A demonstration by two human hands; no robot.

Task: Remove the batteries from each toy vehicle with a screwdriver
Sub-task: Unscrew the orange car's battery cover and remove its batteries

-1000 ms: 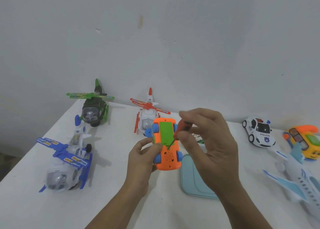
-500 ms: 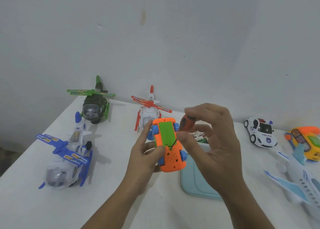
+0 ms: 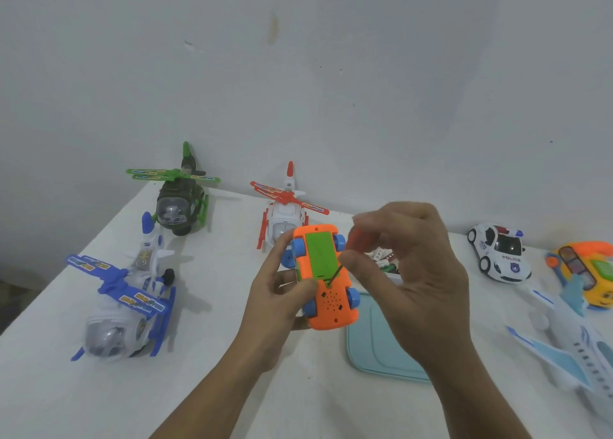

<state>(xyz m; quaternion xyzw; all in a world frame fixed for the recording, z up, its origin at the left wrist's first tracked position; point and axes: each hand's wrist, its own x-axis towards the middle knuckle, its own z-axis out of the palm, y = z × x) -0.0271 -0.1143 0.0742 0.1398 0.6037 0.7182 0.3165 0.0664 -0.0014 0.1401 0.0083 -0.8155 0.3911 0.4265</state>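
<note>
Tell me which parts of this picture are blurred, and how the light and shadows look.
Head view: on the right hand, the upper fingers and the red handle of the screwdriver are smeared by motion; the orange toy car in the left hand is sharp. Head view: the light is dim and even, without glare; the blue helicopter throws a soft shadow to its right.

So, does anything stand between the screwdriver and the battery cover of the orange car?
Nothing visible does. The screwdriver tip touches the car underside at the near edge of the green cover. The left hand holds the car; its thumb lies beside the tip, not over it.
</note>
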